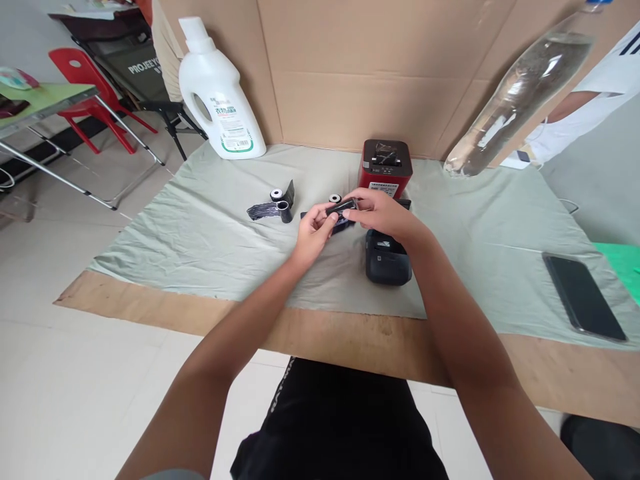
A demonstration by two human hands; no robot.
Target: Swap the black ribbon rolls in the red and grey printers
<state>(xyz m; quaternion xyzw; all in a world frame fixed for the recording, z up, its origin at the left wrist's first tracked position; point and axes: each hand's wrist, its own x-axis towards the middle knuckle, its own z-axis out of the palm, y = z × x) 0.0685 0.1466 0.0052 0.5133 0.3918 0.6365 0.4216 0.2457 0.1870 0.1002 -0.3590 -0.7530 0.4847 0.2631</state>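
Dial centre: black roll [342, 207], glossy, film-like. Near 2 o'clock: red case [371, 175], smooth shiny plastic. 4–5: black device [387, 268], duller plastic. 10: white jug [213, 83], smooth plastic, soft sheen. Far 2: bottle [525, 87], clear glossy plastic. 12: panel [370, 40], matt cardboard. 9: cloth [200, 220], matt, wrinkled. 6: table edge [340, 335], bare wood.

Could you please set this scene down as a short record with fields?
left hand: holding a small dark cylinder
right hand: on the same cylinder
beyond right hand: red device
nearer the table edge: black device
left of hands: black roll
back left: white jug
back right: clear bottle, blue cap
far right: phone, on cloth
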